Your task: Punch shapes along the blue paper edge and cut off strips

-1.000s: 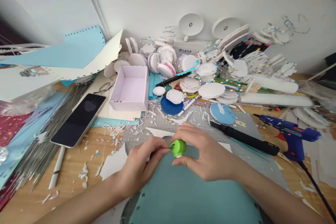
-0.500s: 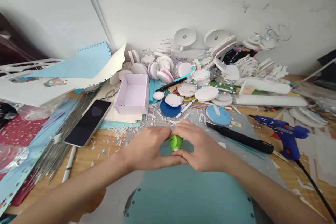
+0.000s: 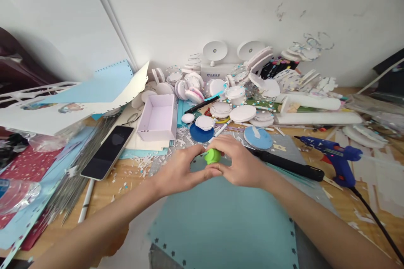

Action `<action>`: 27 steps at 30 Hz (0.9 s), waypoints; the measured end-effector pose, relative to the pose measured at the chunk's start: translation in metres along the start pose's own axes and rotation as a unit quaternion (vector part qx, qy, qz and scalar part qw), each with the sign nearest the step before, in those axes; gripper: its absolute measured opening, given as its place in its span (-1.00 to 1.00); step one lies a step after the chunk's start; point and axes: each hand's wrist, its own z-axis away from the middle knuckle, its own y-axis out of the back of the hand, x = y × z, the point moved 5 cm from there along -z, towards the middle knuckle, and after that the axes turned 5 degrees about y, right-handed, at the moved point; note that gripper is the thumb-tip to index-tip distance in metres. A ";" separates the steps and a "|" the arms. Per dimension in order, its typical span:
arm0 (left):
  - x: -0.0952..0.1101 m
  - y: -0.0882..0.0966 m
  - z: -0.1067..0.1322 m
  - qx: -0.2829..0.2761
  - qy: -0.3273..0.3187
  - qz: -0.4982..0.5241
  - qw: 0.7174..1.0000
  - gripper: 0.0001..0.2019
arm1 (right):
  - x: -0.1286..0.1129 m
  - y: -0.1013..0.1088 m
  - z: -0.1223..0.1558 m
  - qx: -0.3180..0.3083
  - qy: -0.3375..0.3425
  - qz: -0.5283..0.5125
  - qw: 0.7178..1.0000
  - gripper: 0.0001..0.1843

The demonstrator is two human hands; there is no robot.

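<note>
Both hands meet around a small bright green craft punch (image 3: 212, 156) at the far edge of a blue-green paper sheet (image 3: 221, 214). My right hand (image 3: 241, 162) is closed on the punch, with fingers behind it and thumb in front. From the other side my left hand (image 3: 179, 168) closes in, fingertips against the punch and thumb meeting the right thumb over the paper. Small flower-shaped holes run along the sheet's near and right edges. Where the punch bites the paper is hidden by my fingers.
A lilac box (image 3: 158, 117), a phone (image 3: 107, 152) and a bundle of wires (image 3: 82, 172) lie on the left. Behind are piled white foam discs (image 3: 243, 113). A black cutter-like tool (image 3: 287, 164) and a blue glue gun (image 3: 341, 157) with its cord lie on the right. Paper scraps litter the desk.
The paper sheet has shifted and turned, so its near edge with a row of holes now shows. My hands and the punch stay together, slightly higher in view. The camera view has shifted slightly.
</note>
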 end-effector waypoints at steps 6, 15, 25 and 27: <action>-0.020 -0.013 0.011 -0.022 0.028 0.075 0.997 -0.73 | 0.010 -0.005 0.003 -0.024 -0.056 -0.017 0.998 -0.85; -0.035 -0.019 0.023 -0.038 0.023 0.119 0.992 -0.75 | 0.009 -0.012 0.004 -0.090 -0.081 -0.057 0.991 -0.78; -0.035 -0.021 0.027 -0.071 0.045 0.162 0.983 -0.74 | 0.029 -0.003 0.002 -0.008 -0.185 -0.161 0.969 -0.75; -0.035 -0.020 0.026 -0.072 0.049 0.171 0.981 -0.72 | 0.041 -0.006 0.003 -0.004 -0.238 -0.194 0.952 -0.67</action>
